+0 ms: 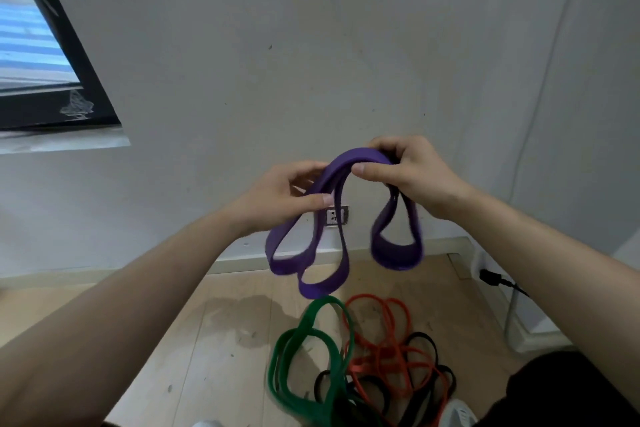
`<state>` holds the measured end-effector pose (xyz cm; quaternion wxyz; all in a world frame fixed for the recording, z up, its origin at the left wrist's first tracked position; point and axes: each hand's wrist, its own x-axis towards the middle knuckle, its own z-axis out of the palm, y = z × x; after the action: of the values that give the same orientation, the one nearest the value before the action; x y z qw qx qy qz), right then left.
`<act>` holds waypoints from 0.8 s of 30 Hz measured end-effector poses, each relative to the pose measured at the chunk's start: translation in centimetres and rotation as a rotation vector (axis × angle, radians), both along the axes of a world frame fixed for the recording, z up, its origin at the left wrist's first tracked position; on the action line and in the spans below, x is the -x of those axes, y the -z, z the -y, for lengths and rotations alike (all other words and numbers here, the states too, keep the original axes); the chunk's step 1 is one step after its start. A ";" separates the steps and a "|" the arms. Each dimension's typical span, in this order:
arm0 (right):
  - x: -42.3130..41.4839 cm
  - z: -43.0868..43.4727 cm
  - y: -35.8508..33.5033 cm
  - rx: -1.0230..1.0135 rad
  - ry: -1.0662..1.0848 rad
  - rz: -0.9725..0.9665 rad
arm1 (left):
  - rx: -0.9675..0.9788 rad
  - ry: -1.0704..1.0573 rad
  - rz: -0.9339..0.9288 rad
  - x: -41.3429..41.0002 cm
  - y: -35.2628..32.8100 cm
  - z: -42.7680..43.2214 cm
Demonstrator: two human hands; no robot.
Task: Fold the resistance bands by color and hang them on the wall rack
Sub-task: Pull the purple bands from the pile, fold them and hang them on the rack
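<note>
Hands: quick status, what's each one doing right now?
Left hand: pinching the folded purple band.
Right hand: gripping the same band at the top of its arch.

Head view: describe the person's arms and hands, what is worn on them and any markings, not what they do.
The left hand and right hand are bare: no gloves, no rings in sight. The left forearm and right forearm are uncovered to the frame's edges, with no sleeve, watch or wristband. The visible thumbnails are short. No markings show.
</note>
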<state>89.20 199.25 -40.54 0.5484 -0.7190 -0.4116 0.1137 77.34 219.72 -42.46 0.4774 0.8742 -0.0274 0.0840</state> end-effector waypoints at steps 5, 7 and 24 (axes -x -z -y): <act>0.6 -1.1 0.3 -0.212 0.093 -0.118 | 0.324 -0.031 -0.038 0.0 1.1 1.9; 0.8 -1.3 -0.1 -0.256 0.099 -0.128 | 0.379 -0.029 -0.045 -0.1 1.4 2.9; -1.3 -3.0 -6.3 -0.363 0.193 -0.187 | 0.645 -0.369 0.327 -1.1 -6.4 0.5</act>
<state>90.48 202.28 -34.26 0.7128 -0.6310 -0.3018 0.0508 78.46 219.26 -36.03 0.6933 0.6451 0.0821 0.3105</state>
